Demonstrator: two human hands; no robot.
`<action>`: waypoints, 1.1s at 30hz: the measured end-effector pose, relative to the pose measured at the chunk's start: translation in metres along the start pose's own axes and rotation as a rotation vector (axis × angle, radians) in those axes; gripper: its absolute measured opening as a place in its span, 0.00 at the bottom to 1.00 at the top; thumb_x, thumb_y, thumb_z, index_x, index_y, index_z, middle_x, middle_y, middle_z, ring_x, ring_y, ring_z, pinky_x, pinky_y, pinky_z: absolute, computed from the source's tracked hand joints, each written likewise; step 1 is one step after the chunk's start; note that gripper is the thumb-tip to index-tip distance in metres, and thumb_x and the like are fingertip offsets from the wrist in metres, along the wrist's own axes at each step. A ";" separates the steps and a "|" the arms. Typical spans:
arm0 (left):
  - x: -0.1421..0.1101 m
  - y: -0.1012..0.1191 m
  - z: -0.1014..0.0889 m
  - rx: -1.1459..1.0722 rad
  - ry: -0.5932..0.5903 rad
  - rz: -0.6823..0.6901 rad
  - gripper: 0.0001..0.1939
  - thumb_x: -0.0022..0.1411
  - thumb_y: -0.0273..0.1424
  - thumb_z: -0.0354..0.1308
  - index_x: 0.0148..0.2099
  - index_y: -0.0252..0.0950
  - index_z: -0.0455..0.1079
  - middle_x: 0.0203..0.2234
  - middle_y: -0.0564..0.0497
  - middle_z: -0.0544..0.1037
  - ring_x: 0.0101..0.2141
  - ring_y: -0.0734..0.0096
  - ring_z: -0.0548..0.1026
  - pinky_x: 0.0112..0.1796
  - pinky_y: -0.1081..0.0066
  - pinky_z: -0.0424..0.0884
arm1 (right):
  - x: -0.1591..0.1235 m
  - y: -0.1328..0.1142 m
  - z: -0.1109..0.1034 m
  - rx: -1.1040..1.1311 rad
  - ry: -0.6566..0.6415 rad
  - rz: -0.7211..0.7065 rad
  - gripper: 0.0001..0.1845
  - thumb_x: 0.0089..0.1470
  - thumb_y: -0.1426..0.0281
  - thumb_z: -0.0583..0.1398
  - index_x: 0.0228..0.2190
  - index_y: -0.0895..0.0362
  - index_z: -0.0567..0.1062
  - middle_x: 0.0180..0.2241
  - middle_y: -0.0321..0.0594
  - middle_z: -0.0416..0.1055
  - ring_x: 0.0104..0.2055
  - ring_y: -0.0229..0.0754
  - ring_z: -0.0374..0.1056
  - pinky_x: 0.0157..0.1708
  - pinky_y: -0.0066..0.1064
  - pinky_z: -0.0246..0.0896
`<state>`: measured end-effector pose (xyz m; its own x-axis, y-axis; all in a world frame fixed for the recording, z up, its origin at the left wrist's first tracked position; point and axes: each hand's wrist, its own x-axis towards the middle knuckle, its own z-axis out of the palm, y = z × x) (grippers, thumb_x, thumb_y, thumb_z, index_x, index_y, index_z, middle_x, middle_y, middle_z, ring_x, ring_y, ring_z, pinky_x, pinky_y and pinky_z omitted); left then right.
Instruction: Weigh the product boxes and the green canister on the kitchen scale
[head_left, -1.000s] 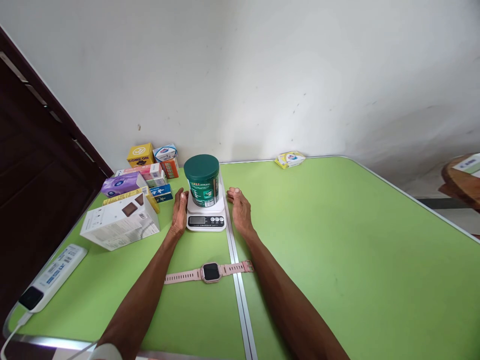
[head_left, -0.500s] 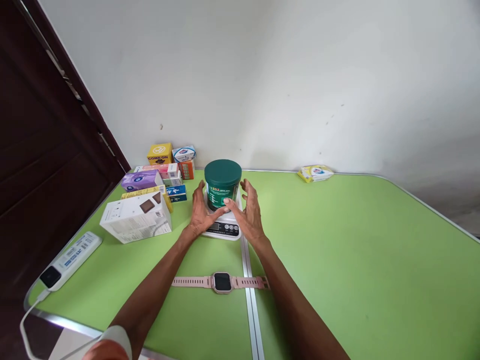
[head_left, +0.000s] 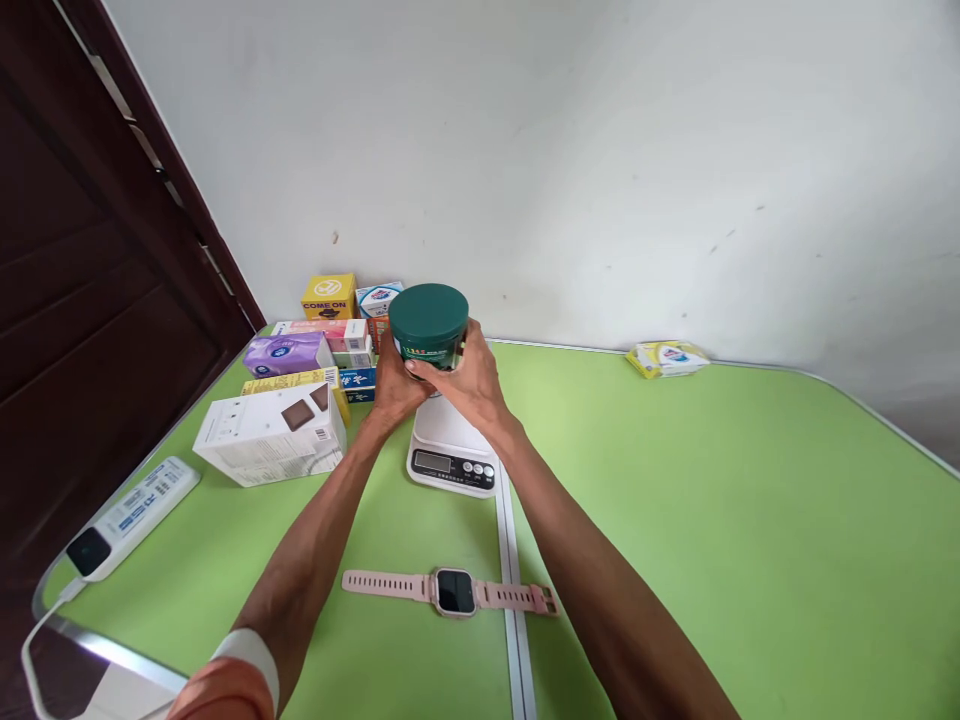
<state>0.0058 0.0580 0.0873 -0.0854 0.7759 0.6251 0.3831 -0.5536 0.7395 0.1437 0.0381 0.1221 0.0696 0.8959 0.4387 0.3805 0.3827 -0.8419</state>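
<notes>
Between my two hands is a round tub [head_left: 429, 318] with a dark green lid, raised above a white kitchen scale [head_left: 452, 455]. My left hand [head_left: 397, 385] wraps the tub's left side and underside; some of its fingers are hidden behind the tub. On the other side my right hand [head_left: 474, 378] grips the tub, its thumb across the front. The scale's display and buttons face me, and its back part is covered by my hands. Nearer to me, a pink-strapped smartwatch [head_left: 454, 592] lies flat across the table's seam.
Left of the scale stand several boxes: a white box [head_left: 271, 438], a purple tissue pack [head_left: 289, 354] and a yellow box [head_left: 328, 297]. A white power strip [head_left: 139, 515] lies at the left edge. By the wall is a yellow-white packet [head_left: 667, 359] on the green table [head_left: 675, 520].
My hands have closed on the tub and lifted it off the scale, up and a little left. More of the scale shows now. The camera view has shifted slightly.
</notes>
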 end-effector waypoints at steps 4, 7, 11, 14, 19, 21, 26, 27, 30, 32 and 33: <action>-0.003 0.010 -0.016 0.087 0.117 0.022 0.55 0.49 0.42 0.79 0.72 0.36 0.56 0.63 0.31 0.74 0.61 0.43 0.77 0.63 0.47 0.74 | 0.003 -0.018 0.009 0.035 -0.067 -0.053 0.46 0.42 0.55 0.76 0.59 0.54 0.68 0.60 0.56 0.75 0.59 0.62 0.75 0.59 0.56 0.73; -0.020 0.032 -0.031 0.139 0.105 0.034 0.60 0.47 0.44 0.80 0.74 0.37 0.53 0.64 0.31 0.73 0.62 0.40 0.76 0.61 0.45 0.75 | -0.017 -0.034 0.000 0.047 -0.072 -0.068 0.47 0.43 0.52 0.76 0.60 0.53 0.67 0.59 0.54 0.76 0.58 0.62 0.75 0.57 0.56 0.75; -0.043 0.076 -0.046 0.188 0.034 0.010 0.55 0.52 0.45 0.78 0.73 0.39 0.55 0.61 0.34 0.74 0.60 0.39 0.77 0.58 0.43 0.76 | -0.053 -0.051 -0.025 0.019 -0.044 -0.048 0.46 0.47 0.46 0.75 0.60 0.51 0.69 0.54 0.50 0.77 0.52 0.58 0.77 0.52 0.56 0.78; -0.059 0.098 -0.055 0.191 -0.023 0.002 0.51 0.53 0.47 0.78 0.71 0.37 0.58 0.59 0.34 0.74 0.59 0.36 0.77 0.58 0.41 0.76 | -0.075 -0.058 -0.036 -0.009 -0.021 -0.045 0.46 0.47 0.42 0.74 0.59 0.50 0.70 0.50 0.49 0.78 0.47 0.57 0.78 0.45 0.53 0.80; -0.111 0.095 -0.076 0.209 0.040 -0.059 0.50 0.53 0.51 0.76 0.68 0.36 0.59 0.55 0.35 0.75 0.53 0.41 0.79 0.53 0.43 0.79 | -0.117 -0.060 -0.019 0.014 -0.089 -0.035 0.47 0.44 0.44 0.76 0.58 0.52 0.70 0.49 0.51 0.79 0.47 0.58 0.79 0.44 0.52 0.81; -0.137 0.090 -0.089 0.223 0.090 -0.110 0.49 0.53 0.51 0.75 0.67 0.36 0.59 0.53 0.36 0.76 0.50 0.45 0.79 0.50 0.45 0.80 | -0.137 -0.060 -0.004 0.038 -0.139 -0.031 0.46 0.45 0.47 0.76 0.58 0.54 0.71 0.51 0.53 0.79 0.50 0.60 0.79 0.47 0.52 0.81; -0.189 0.081 -0.124 0.302 0.196 -0.208 0.44 0.52 0.50 0.76 0.64 0.40 0.63 0.52 0.39 0.77 0.52 0.43 0.79 0.52 0.44 0.81 | -0.173 -0.063 0.033 0.113 -0.292 -0.036 0.45 0.46 0.53 0.76 0.61 0.54 0.71 0.55 0.56 0.78 0.55 0.62 0.78 0.52 0.53 0.80; -0.195 0.079 -0.131 0.328 0.222 -0.224 0.43 0.52 0.50 0.75 0.63 0.41 0.64 0.52 0.39 0.78 0.51 0.43 0.80 0.51 0.43 0.81 | -0.177 -0.064 0.040 0.132 -0.326 -0.031 0.47 0.45 0.54 0.76 0.62 0.55 0.70 0.56 0.56 0.78 0.56 0.62 0.77 0.53 0.53 0.79; -0.209 0.069 -0.148 0.402 0.290 -0.261 0.40 0.52 0.50 0.75 0.61 0.42 0.65 0.49 0.39 0.78 0.48 0.42 0.80 0.48 0.41 0.81 | -0.183 -0.065 0.061 0.181 -0.417 -0.003 0.50 0.44 0.58 0.77 0.65 0.55 0.69 0.58 0.56 0.77 0.59 0.62 0.77 0.56 0.54 0.79; -0.213 0.063 -0.158 0.437 0.310 -0.281 0.39 0.51 0.49 0.74 0.60 0.42 0.66 0.48 0.39 0.78 0.47 0.42 0.80 0.46 0.41 0.81 | -0.185 -0.065 0.075 0.197 -0.453 -0.001 0.52 0.43 0.60 0.78 0.66 0.54 0.68 0.60 0.56 0.76 0.61 0.63 0.76 0.59 0.56 0.78; -0.214 0.060 -0.163 0.449 0.316 -0.292 0.40 0.51 0.49 0.74 0.60 0.41 0.66 0.48 0.39 0.78 0.47 0.42 0.80 0.47 0.41 0.81 | -0.185 -0.065 0.081 0.202 -0.465 -0.010 0.53 0.43 0.60 0.78 0.67 0.54 0.67 0.61 0.56 0.75 0.62 0.64 0.75 0.59 0.57 0.77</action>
<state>-0.1034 -0.1908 0.0383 -0.4867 0.7113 0.5070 0.6463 -0.0973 0.7569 0.0311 -0.1344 0.0701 -0.3684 0.8800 0.2999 0.1901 0.3871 -0.9022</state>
